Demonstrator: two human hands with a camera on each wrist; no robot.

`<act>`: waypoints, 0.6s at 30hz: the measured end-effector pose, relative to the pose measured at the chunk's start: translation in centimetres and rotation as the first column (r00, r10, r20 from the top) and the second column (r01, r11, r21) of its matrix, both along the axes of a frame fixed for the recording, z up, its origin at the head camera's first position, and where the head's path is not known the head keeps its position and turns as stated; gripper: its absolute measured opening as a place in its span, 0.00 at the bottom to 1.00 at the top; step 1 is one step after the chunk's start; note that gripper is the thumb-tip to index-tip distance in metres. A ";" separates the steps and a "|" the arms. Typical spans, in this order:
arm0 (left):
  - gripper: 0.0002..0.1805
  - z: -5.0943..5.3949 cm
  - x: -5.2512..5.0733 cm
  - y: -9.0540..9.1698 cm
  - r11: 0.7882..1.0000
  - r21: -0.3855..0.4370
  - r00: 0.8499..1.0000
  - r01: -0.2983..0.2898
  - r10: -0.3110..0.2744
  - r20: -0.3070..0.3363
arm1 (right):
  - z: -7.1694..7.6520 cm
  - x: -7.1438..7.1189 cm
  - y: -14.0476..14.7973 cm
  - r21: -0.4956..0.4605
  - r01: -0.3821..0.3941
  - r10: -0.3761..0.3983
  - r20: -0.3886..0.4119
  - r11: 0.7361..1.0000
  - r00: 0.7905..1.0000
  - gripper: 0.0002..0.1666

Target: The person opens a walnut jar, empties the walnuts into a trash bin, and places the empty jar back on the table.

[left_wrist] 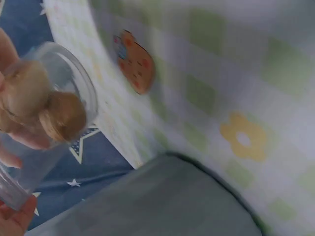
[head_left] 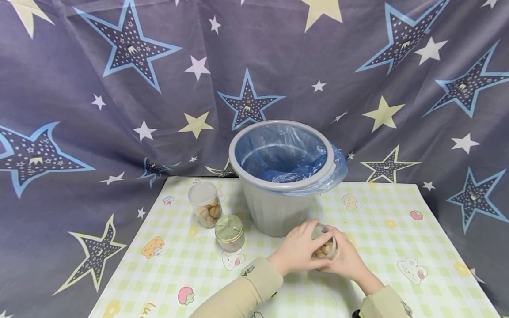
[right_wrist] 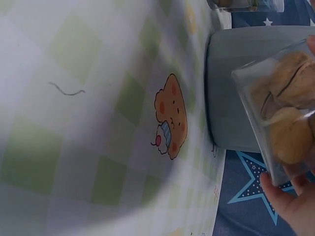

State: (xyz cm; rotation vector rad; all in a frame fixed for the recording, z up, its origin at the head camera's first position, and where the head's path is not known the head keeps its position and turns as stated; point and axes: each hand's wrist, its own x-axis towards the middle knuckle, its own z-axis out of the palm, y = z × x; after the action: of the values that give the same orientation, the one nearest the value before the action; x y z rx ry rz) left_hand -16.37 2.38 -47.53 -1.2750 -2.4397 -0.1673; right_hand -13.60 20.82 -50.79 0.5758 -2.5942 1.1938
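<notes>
Both hands hold a clear jar of walnuts (head_left: 325, 251) just above the table, in front of the bucket. My left hand (head_left: 301, 248) grips it from the left, and my right hand (head_left: 347, 260) grips it from the right. The jar lies tilted; fingers hide much of it, and I cannot tell whether it has a lid on. In the left wrist view, walnuts (left_wrist: 63, 117) show through the clear wall. More walnuts (right_wrist: 290, 135) appear at the jar's end in the right wrist view, with right-hand fingertips (right_wrist: 275, 189) against its edge.
A grey bucket (head_left: 274, 212) lined with a blue plastic bag (head_left: 294, 170) stands at the table's back middle. Left of it are a taller clear jar with walnuts (head_left: 207, 212) and a shorter green-lidded jar (head_left: 229, 232). A checked cloth (head_left: 191, 265) covers the table; a starry curtain (head_left: 278, 57) hangs behind.
</notes>
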 end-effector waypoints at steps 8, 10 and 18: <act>0.39 -0.6 -0.5 -0.6 1.000 0.018 0.996 0.006 -0.004 -0.090 | -0.2 -0.6 0.0 -0.011 -0.072 0.072 0.033 0.997 0.997 0.56; 0.39 -0.7 -0.4 -0.6 0.999 0.034 0.995 0.001 0.003 -0.096 | -0.2 -0.7 0.0 -0.021 -0.097 0.097 0.035 0.995 0.995 0.56; 0.38 -1.4 0.3 -0.9 0.994 0.096 0.997 -0.042 0.048 -0.066 | -0.2 -0.9 -0.2 0.002 -0.129 0.129 0.062 0.992 0.990 0.54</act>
State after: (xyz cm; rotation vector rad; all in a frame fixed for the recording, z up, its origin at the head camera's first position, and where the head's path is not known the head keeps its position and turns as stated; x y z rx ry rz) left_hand -16.08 1.47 -48.95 -1.1650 -2.3713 -0.2207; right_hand -14.53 20.59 -51.02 0.7295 -2.6479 1.2614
